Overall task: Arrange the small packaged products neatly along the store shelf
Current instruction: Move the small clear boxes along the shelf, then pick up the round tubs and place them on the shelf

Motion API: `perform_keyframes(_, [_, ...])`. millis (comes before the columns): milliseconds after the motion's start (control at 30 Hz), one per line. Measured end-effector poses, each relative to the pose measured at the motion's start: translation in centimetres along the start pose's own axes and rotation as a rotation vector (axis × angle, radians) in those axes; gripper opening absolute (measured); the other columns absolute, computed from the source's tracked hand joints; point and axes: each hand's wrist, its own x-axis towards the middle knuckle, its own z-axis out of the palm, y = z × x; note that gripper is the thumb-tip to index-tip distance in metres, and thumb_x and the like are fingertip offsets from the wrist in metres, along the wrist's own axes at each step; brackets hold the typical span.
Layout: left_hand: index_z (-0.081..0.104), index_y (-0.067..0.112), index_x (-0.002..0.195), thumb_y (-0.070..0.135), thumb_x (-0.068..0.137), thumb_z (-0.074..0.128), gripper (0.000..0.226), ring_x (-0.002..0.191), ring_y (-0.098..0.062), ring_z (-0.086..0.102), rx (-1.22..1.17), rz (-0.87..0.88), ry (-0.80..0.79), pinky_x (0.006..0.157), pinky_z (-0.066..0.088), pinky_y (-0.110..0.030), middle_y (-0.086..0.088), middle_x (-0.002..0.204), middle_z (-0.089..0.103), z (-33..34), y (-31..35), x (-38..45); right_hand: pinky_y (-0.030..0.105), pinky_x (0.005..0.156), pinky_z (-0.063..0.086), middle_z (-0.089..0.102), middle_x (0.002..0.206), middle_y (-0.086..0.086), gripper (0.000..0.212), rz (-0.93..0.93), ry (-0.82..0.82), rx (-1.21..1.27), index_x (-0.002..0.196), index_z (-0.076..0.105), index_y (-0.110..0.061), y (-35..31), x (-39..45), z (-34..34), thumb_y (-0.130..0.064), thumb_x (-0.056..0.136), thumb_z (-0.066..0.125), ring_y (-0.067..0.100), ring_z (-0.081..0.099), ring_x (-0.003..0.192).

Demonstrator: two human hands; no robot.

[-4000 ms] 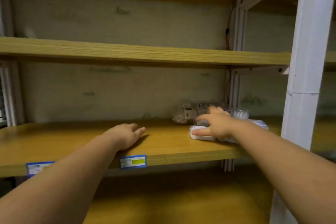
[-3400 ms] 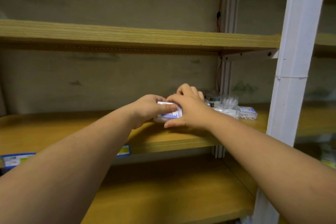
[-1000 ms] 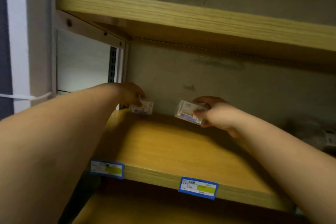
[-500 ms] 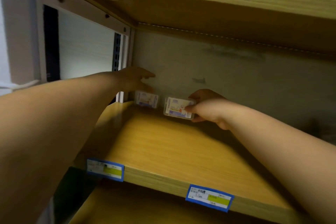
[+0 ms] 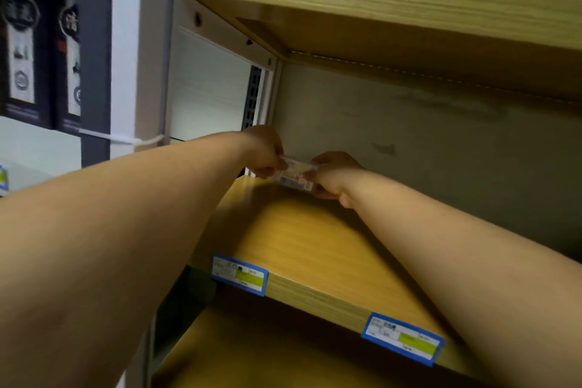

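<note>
We find the left hand [image 5: 266, 153] and right hand [image 5: 330, 175] each pinching one end of a small packet [image 5: 294, 178]; it looks light, stiff, slippery; short edges suit the grip.

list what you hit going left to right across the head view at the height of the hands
dark boxes → white upright post → left hand → small packaged product held between both hands → right hand → grey back wall
</note>
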Motion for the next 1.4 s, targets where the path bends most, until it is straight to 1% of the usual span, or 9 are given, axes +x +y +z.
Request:
perform_keyframes(133, [0.067, 0.003, 0.121, 0.021, 0.090, 0.073, 0.035, 0.070, -0.013, 0.073, 0.035, -0.022, 0.002, 0.052, 0.056, -0.017, -0.008, 0.099, 0.072, 0.6, -0.4, 0.0, 0.044, 0.094, 0.060, 0.067, 0.118, 0.013, 0.036, -0.019, 0.059, -0.108, 0.124, 0.064, -0.010, 0.2, 0.6, 0.4, -0.018, 0.091, 0.075, 0.030, 0.068, 0.108])
perform_keyframes(233, [0.067, 0.003, 0.120, 0.017, 0.088, 0.075, 0.036, 0.077, -0.018, 0.075, 0.039, -0.041, 0.002, 0.061, 0.061, -0.023, -0.010, 0.101, 0.072, 0.9, -0.7, 0.2, 0.046, 0.089, 0.062, 0.067, 0.111, 0.015, 0.030, 0.004, 0.058, -0.107, 0.109, 0.062, -0.009, 0.7, 1.1, 0.9, -0.021, 0.087, 0.080, 0.031, 0.069, 0.102])
perform_keyframes(433, [0.065, 0.003, 0.121, 0.017, 0.085, 0.078, 0.041, 0.080, -0.019, 0.074, 0.044, -0.038, 0.013, 0.064, 0.062, -0.027, -0.011, 0.105, 0.071, 1.0, -0.8, 0.1, 0.035, 0.083, 0.057, 0.066, 0.113, 0.012, 0.040, -0.011, 0.069, -0.165, 0.119, 0.062, -0.009, 1.7, 1.7, 1.7, -0.026, 0.087, 0.079, 0.029, 0.066, 0.103])
perform_keyframes(600, [0.054, 0.011, 0.135, 0.033, 0.081, 0.081, 0.063, 0.092, -0.022, 0.067, 0.101, -0.003, 0.099, 0.072, 0.059, -0.032, -0.010, 0.122, 0.063, 1.2, -0.4, -0.6, 0.036, 0.092, 0.056, 0.066, 0.126, 0.011, 0.048, 0.020, -0.024, -0.164, 0.128, 0.061, -0.011, 1.9, 1.1, 1.3, -0.027, 0.086, 0.079, 0.028, 0.065, 0.111])
perform_keyframes(800, [0.054, 0.020, 0.134, 0.055, 0.081, 0.072, 0.065, 0.118, -0.024, 0.057, 0.034, 0.137, 0.306, 0.090, 0.049, -0.035, -0.003, 0.137, 0.056, 1.9, 2.6, -1.4, 0.032, 0.093, 0.040, 0.056, 0.137, 0.006, 0.049, -0.008, -0.013, -0.289, 0.143, 0.053, -0.015, 1.8, -3.5, -3.6, -0.028, 0.098, 0.066, 0.028, 0.053, 0.128])
perform_keyframes(1000, [0.059, 0.023, 0.129, 0.054, 0.084, 0.070, 0.056, 0.118, -0.024, 0.058, -0.065, 0.286, 0.278, 0.096, 0.049, -0.035, -0.002, 0.136, 0.059, 5.6, 10.2, -3.1, 0.026, 0.095, 0.039, 0.053, 0.127, -0.003, 0.051, -0.153, 0.162, -0.451, 0.141, 0.055, -0.018, 4.3, -10.3, -10.8, -0.025, 0.094, 0.072, 0.017, 0.051, 0.118])
perform_keyframes(1133, [0.059, 0.024, 0.132, 0.048, 0.089, 0.067, 0.050, 0.119, -0.022, 0.059, -0.123, 0.471, 0.235, 0.098, 0.048, -0.034, -0.001, 0.137, 0.060, 8.6, 16.6, -5.6, 0.031, 0.111, 0.043, 0.059, 0.145, 0.004, 0.055, -0.098, 0.272, -0.625, 0.143, 0.056, -0.018, 7.5, -14.8, -18.0, -0.028, 0.092, 0.073, 0.021, 0.056, 0.133])
perform_keyframes(1200, [0.057, 0.023, 0.135, 0.047, 0.090, 0.066, 0.051, 0.122, -0.022, 0.058, -0.121, 0.539, 0.172, 0.099, 0.047, -0.032, -0.002, 0.139, 0.059, 9.8, 20.0, -7.1, 0.033, 0.109, 0.046, 0.062, 0.140, 0.003, 0.051, -0.067, 0.330, -0.671, 0.140, 0.059, -0.019, 9.3, -17.8, -22.0, -0.027, 0.091, 0.074, 0.020, 0.059, 0.128])
perform_keyframes(1400, [0.055, 0.021, 0.138, 0.040, 0.093, 0.064, 0.050, 0.118, -0.022, 0.058, -0.153, 0.630, 0.006, 0.088, 0.044, -0.024, -0.004, 0.135, 0.060, 14.7, 29.8, -10.6, 0.030, 0.071, 0.045, 0.066, 0.090, 0.001, 0.026, 0.046, 0.531, -0.761, 0.117, 0.068, -0.014, 14.8, -25.8, -33.4, -0.020, 0.092, 0.072, 0.019, 0.062, 0.083])
